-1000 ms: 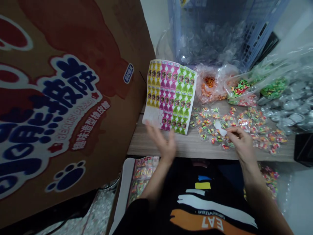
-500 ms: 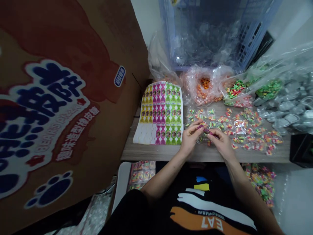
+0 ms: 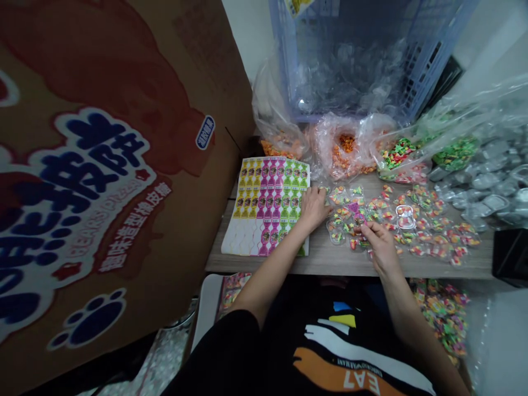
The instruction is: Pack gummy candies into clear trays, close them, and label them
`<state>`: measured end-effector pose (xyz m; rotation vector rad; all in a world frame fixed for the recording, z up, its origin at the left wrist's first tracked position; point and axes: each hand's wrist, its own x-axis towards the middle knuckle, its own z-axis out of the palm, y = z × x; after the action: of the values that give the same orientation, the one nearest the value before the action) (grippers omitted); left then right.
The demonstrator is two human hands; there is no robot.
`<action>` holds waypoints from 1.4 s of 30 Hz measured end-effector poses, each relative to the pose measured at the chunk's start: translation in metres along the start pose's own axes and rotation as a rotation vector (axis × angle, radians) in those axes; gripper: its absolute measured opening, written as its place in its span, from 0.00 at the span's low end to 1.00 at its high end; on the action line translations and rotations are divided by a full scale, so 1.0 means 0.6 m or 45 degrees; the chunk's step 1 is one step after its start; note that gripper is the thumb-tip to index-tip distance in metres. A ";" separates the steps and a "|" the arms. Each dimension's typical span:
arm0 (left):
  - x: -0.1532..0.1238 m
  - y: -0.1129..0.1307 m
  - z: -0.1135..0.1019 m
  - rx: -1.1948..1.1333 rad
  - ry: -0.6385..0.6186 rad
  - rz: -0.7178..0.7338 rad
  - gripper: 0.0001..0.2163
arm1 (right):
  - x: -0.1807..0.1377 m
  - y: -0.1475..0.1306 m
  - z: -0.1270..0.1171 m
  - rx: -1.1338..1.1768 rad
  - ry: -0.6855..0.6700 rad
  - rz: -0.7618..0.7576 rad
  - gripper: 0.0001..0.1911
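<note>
My right hand (image 3: 378, 243) pinches a purple sticker label (image 3: 356, 212) by its near end, above the clear candy packs. My left hand (image 3: 315, 208) is lowered at the right edge of the sticker sheet (image 3: 239, 235), beside the leftmost packs. Its thumb and fingers look apart, and the fingertips are partly hidden. The sheet carries yellow, purple and green labels, with a bare white patch at its lower left. Small clear candy packs (image 3: 421, 220) with colourful gummies lie in rows right of my left hand.
A large printed carton (image 3: 173, 181) stands close on the left. Behind the packs are bags of orange candies (image 3: 345, 144), a bag of red and green candies (image 3: 399, 151) and a blue plastic crate (image 3: 284, 82). Clear plastic shells (image 3: 495, 176) are heaped at right.
My hands have parted. The left moved left and away to the sheet's edge; the right keeps the purple label, now stretched out. The sheet has slid slightly nearer to me.
</note>
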<state>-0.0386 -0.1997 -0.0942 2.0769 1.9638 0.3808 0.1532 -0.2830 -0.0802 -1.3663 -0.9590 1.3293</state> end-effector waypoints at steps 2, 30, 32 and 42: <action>0.001 -0.001 0.007 -0.086 0.001 -0.018 0.18 | -0.002 0.000 0.002 0.007 -0.002 0.019 0.21; -0.124 0.048 -0.018 -1.947 -0.425 -0.382 0.11 | -0.026 0.006 0.059 -0.031 -0.067 0.005 0.17; -0.125 0.048 -0.017 -1.942 -0.411 -0.391 0.12 | -0.027 0.004 0.063 -0.038 -0.065 0.003 0.16; -0.128 0.045 -0.019 -1.932 -0.369 -0.373 0.14 | -0.026 0.002 0.071 -0.015 -0.043 -0.003 0.16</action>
<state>-0.0215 -0.2778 -0.0745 0.7730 1.0424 0.9943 0.1091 -0.2939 -0.0753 -1.3546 -0.9927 1.3508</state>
